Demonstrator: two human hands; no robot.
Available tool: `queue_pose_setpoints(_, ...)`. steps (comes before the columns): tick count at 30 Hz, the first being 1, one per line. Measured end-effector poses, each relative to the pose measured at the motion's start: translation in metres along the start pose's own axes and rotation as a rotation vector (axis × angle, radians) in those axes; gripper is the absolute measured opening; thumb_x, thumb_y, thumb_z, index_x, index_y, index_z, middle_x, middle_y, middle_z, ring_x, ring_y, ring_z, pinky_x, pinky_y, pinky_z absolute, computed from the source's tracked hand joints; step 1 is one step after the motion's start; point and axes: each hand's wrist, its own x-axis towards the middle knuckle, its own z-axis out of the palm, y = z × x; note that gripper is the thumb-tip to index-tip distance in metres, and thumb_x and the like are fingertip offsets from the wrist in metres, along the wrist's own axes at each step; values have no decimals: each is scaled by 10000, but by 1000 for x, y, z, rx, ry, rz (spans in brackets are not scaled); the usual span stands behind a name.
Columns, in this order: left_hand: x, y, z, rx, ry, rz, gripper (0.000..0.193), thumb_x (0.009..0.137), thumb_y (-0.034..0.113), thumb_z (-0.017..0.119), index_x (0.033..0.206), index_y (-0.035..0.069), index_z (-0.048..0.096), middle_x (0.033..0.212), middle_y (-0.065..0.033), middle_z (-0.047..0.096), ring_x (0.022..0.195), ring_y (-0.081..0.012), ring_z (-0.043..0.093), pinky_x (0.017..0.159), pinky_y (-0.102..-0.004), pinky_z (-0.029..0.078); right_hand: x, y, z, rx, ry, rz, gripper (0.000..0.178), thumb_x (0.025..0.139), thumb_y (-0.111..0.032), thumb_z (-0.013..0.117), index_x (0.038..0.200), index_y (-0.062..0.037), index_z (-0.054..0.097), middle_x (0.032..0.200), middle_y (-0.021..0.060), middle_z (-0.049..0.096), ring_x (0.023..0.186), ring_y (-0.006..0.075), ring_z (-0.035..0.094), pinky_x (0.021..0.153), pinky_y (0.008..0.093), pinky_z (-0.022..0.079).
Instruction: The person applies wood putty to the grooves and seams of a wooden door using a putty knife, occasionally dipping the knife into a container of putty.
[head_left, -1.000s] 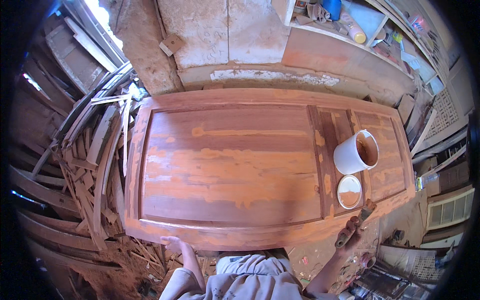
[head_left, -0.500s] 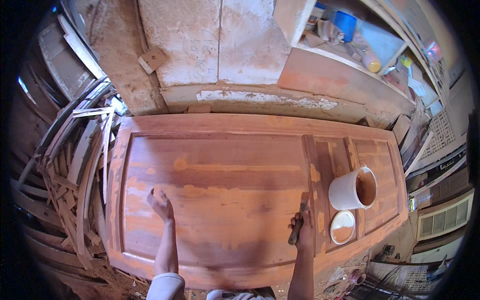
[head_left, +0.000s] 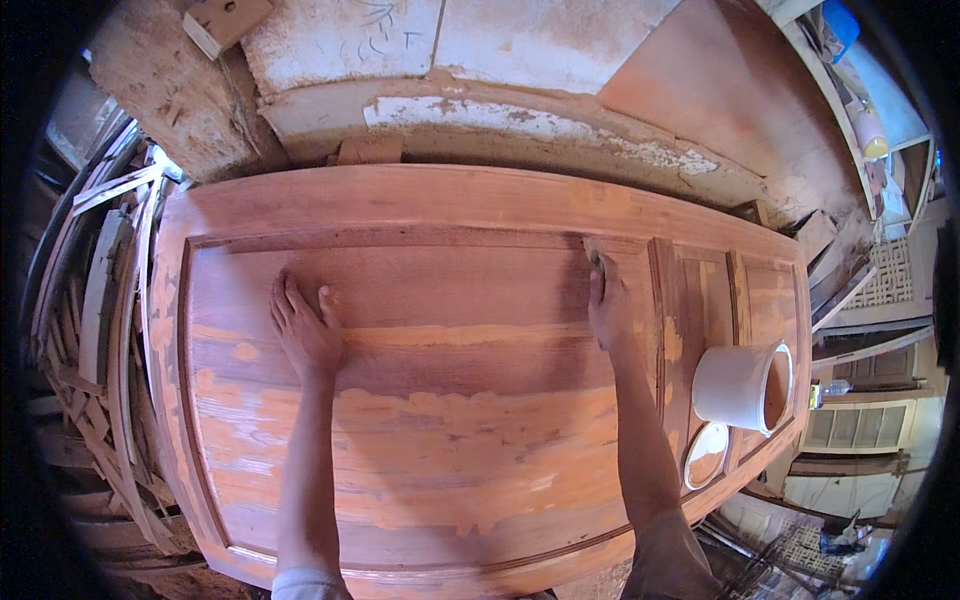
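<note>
A wooden panelled door [head_left: 400, 205] lies flat before me, with bands of orange filler [head_left: 470, 430] smeared over its large panel. My left hand [head_left: 307, 328] is open on the upper left of that panel, its fingers spread. My right hand [head_left: 608, 305] grips a putty knife [head_left: 594, 246]; the blade is at the panel's far edge, close to the moulding. Most of the knife's handle is hidden by my fingers.
On the door's right part, a white bucket [head_left: 730, 385] lies tipped on its side beside a round lid [head_left: 706, 455] smeared with filler. Scrap timber [head_left: 105, 300] is piled at the left. A wall [head_left: 540, 120] stands just behind the far edge.
Both hands have reached farther across the door; the right has carried the putty knife to the panel's far edge. The left has come down with fingers spread. My view has shifted closer.
</note>
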Motion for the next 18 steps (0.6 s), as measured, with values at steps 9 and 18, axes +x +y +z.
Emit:
queue_pose_setpoints(9,5,3,5,24,-35,-8,596,997,415,483,1369,-47,426,1438,-243,421,1352,-400,375,1136,-498,286,20,13,11,-220,-39,-69,378,987,-214,493,1343,-91,466,870,298,652,815,480,646,724,547,523)
queue_pose_setpoints(18,3,-1,5,35,-46,-5,635,997,453,476,1378,-52,418,1448,-252,410,1364,-404,366,1141,-504,280,23,18,16,-229,-49,-91,321,977,-201,500,1277,-89,498,807,295,634,734,478,625,689,560,516)
